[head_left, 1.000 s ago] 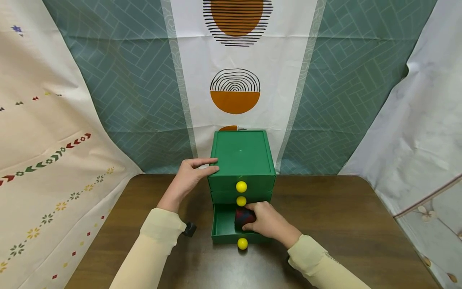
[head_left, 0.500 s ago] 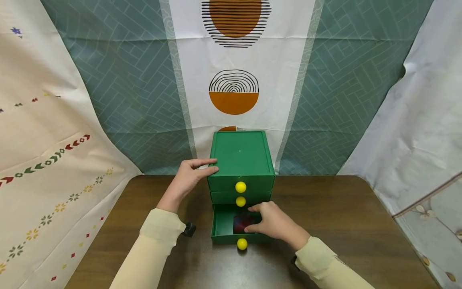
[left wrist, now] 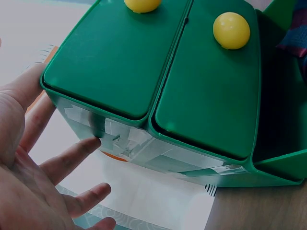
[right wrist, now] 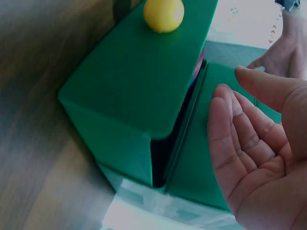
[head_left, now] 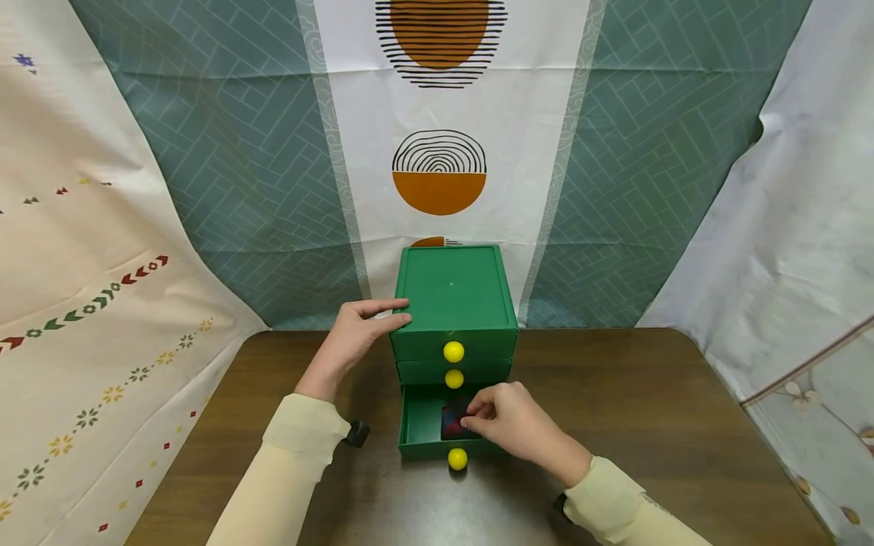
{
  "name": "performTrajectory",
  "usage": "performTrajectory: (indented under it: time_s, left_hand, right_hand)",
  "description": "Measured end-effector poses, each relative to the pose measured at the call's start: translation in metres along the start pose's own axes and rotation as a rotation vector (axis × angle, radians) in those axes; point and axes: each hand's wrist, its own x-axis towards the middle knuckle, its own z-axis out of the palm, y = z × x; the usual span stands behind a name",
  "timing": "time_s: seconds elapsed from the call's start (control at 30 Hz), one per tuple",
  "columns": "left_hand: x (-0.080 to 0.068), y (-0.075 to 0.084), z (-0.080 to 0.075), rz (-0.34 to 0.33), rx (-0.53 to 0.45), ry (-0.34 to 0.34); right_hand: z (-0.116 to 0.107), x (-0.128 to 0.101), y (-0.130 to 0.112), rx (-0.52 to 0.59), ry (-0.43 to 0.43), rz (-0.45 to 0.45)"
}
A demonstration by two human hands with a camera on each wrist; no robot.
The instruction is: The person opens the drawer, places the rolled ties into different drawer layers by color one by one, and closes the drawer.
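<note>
A green three-drawer chest [head_left: 454,292] with yellow knobs stands at the back of the brown table. Its bottom drawer [head_left: 418,425] is pulled out, and a dark red-and-blue object [head_left: 452,421] lies inside. My right hand [head_left: 508,425] hovers over the drawer's right side with its fingertips near the object. In the right wrist view the right hand [right wrist: 259,143] is empty, with relaxed fingers beside the drawer front [right wrist: 144,81]. My left hand [head_left: 355,337] rests with straight fingers on the chest's top left edge. In the left wrist view the left hand [left wrist: 43,177] has spread fingers touching the chest's side [left wrist: 120,62].
The table [head_left: 683,425] stretches bare to both sides of the chest. Patterned cloth backdrops [head_left: 205,189] hang close behind and along both sides. The two upper drawers are closed, each with a yellow knob [head_left: 454,351].
My right hand has let go of the dark object and drawn back toward the drawer's front. The object now lies flat in the drawer. The left hand has not moved.
</note>
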Motion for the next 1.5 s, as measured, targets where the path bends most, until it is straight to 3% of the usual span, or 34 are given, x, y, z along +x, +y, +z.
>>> performTrajectory:
  time_s: [0.3,0.5,0.9,1.3,1.5]
  left_hand:
    - [0.000,-0.002,0.000,0.005,-0.004,0.003]
    - [0.001,-0.003,0.001,-0.009,-0.004,0.007]
    - [0.017,-0.028,-0.001,0.026,-0.007,0.021]
    - [0.002,-0.003,0.001,0.007,-0.004,-0.002]
    - [0.008,-0.013,0.000,0.018,-0.013,0.005]
  right_hand:
    - [0.014,-0.006,-0.002,0.030,-0.145,-0.064]
    - [0.018,-0.010,-0.002,0.077,-0.239,-0.045]
    - [0.023,-0.012,0.002,0.040,-0.274,-0.034]
    - [0.029,-0.018,0.009,0.064,-0.313,-0.025]
    - [0.031,-0.021,0.014,0.111,-0.294,-0.028]
